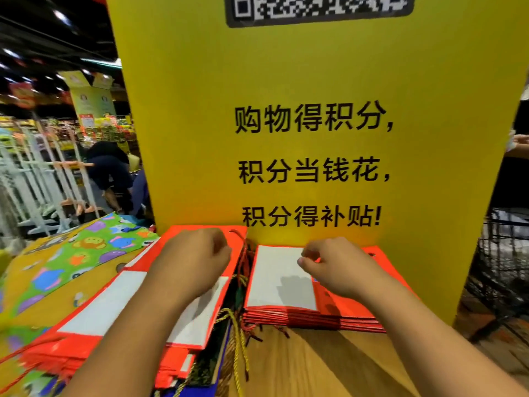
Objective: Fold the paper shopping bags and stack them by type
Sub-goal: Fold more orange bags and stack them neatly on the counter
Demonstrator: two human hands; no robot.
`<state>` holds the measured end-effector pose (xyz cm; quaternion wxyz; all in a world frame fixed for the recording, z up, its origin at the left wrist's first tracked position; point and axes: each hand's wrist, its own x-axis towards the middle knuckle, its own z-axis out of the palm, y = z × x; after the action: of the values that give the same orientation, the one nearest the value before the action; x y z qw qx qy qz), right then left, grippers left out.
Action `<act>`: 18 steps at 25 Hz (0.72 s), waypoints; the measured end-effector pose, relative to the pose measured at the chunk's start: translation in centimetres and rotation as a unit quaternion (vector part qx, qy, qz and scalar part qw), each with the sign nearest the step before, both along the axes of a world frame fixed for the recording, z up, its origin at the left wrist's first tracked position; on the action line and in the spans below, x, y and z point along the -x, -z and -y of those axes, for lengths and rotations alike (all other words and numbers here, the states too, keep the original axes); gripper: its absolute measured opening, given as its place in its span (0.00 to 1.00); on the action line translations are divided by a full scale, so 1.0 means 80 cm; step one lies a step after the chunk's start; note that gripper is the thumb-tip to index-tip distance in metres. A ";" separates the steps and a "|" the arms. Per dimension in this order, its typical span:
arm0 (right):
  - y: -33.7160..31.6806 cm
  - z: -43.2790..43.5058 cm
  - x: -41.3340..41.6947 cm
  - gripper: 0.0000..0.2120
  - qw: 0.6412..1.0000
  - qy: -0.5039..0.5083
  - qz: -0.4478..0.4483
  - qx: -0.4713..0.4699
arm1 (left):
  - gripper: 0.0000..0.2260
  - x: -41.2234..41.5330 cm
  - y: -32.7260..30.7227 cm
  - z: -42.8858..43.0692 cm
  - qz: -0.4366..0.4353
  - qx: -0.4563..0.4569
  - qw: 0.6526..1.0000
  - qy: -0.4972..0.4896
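Observation:
Two piles of flat red paper bags with white panels lie on a wooden table. The larger red pile is at the left, the smaller red stack at the right against a yellow sign. My left hand rests fingers-curled on the top bag of the left pile. Over the right stack hovers my right hand, fingers pinched together near the top bag's far edge; whether it grips the paper is unclear. Red, green and yellow cord handles spill between the piles.
A tall yellow sign with black characters stands right behind the stacks. Colourful cartoon-print bags lie at the left. A black wire basket stands at the right. A person crouches by white racks in the aisle far left.

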<state>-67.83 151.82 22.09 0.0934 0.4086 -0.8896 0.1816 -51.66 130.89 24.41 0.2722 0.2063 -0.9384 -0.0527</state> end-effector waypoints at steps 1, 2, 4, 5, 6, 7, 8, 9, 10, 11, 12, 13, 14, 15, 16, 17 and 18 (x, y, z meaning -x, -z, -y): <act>-0.002 0.020 -0.018 0.17 1.000 -0.028 0.007 0.005 | 0.08 -0.018 0.003 0.021 0.023 -0.003 0.999 -0.029; -0.001 0.039 -0.035 0.18 0.998 -0.055 0.011 0.008 | 0.09 -0.034 0.008 0.041 0.052 -0.002 0.997 -0.060; 0.005 0.080 -0.065 0.18 0.996 -0.089 0.006 0.016 | 0.13 -0.061 0.025 0.078 0.105 -0.004 0.988 -0.114; 0.010 0.100 -0.080 0.20 0.996 -0.085 0.001 0.012 | 0.14 -0.073 0.035 0.092 0.126 -0.011 0.983 -0.129; 0.016 0.118 -0.092 0.23 0.998 -0.066 0.003 0.005 | 0.16 -0.080 0.047 0.103 0.147 -0.020 0.980 -0.131; 0.024 0.132 -0.101 0.26 0.999 -0.042 0.012 -0.006 | 0.18 -0.086 0.057 0.110 0.165 -0.028 0.978 -0.123; 0.035 0.148 -0.106 0.30 0.999 -0.018 0.034 -0.015 | 0.20 -0.090 0.069 0.116 0.179 -0.041 0.977 -0.112; 0.045 0.158 -0.109 0.32 0.997 0.004 0.072 -0.020 | 0.22 -0.094 0.079 0.118 0.187 -0.051 0.976 -0.102; 0.055 0.163 -0.108 0.34 0.991 0.016 0.133 -0.009 | 0.24 -0.097 0.089 0.121 0.193 -0.059 0.974 -0.099; 0.064 0.163 -0.103 0.34 0.976 0.015 0.217 0.020 | 0.26 -0.098 0.096 0.122 0.195 -0.061 0.974 -0.099; 0.070 0.161 -0.096 0.31 0.949 0.002 0.309 0.062 | 0.28 -0.099 0.102 0.122 0.194 -0.061 0.973 -0.105; 0.072 0.157 -0.089 0.25 0.914 -0.010 0.392 0.103 | 0.27 -0.098 0.103 0.122 0.188 -0.055 0.974 -0.111; 0.070 0.151 -0.083 0.19 0.883 -0.015 0.450 0.133 | 0.26 -0.097 0.103 0.122 0.180 -0.047 0.976 -0.113; 0.065 0.145 -0.079 0.14 0.866 -0.015 0.474 0.160 | 0.25 -0.096 0.100 0.121 0.172 -0.042 0.978 -0.113; 0.063 0.141 -0.076 0.11 0.861 -0.008 0.473 0.186 | 0.26 -0.094 0.099 0.121 0.168 -0.043 0.979 -0.106; 0.060 0.139 -0.075 0.09 0.863 -0.002 0.463 0.203 | 0.27 -0.092 0.096 0.118 0.164 -0.048 0.980 -0.098; 0.057 0.139 -0.075 0.09 0.867 -0.001 0.453 0.208 | 0.28 -0.090 0.096 0.117 0.159 -0.059 0.981 -0.093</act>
<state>-61.81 140.69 17.50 -0.2373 0.2536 -0.7751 0.5279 -44.49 121.51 16.71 0.1103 0.3141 -0.9417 -0.0486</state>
